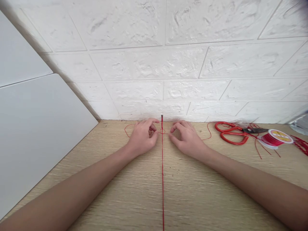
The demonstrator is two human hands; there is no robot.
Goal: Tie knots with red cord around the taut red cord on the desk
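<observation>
A thin red cord (163,179) runs straight along the wooden table toward me from a short braided red piece (162,123), whose far end is fixed at a small dark clip or pin near the wall. Just below the braid, a small round loop (162,131) of red cord crosses the straight strand. My left hand (144,136) is beside the loop, its thumb and a bent finger closed on the cord's left side, index finger stretched out above. On the other side, my right hand (186,136) pinches the cord's right end between thumb and fingertip.
Orange-handled scissors (232,133) lie at the right, near a spool of red cord (274,139) and loose red cord pieces (258,149). Clear plastic (300,123) lies at the far right. A white textured wall (144,67) borders the table; a white panel (36,128) stands left.
</observation>
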